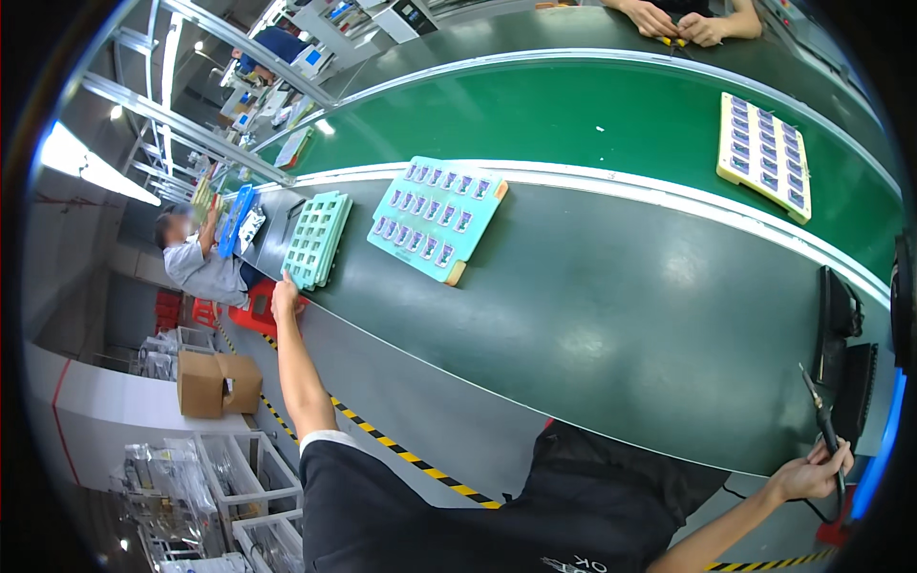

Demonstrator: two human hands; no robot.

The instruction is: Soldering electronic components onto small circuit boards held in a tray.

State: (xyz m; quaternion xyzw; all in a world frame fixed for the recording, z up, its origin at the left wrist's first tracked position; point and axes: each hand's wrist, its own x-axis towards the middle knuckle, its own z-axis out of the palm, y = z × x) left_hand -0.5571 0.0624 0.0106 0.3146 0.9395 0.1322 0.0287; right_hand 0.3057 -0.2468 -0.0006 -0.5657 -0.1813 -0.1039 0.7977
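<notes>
My left hand (285, 298) reaches far out to the left and grips the near corner of a stack of pale green trays (320, 229) with square pockets, at the table's edge. In my right hand (812, 474), at the right end of the table, is a black soldering iron (823, 413), its tip pointing up and away. Between my hands, toward the belt, lies a turquoise tray (420, 202) set with several small circuit boards in rows; yellowish blocks show under its right corners.
A green conveyor belt (573, 105) runs behind the dark table (592, 286), carrying a cream tray (726, 158) of small boards. Black equipment (836, 315) stands at the table's right end. Another person's hands (678, 24) work across the belt; a person (196, 253) sits at far left.
</notes>
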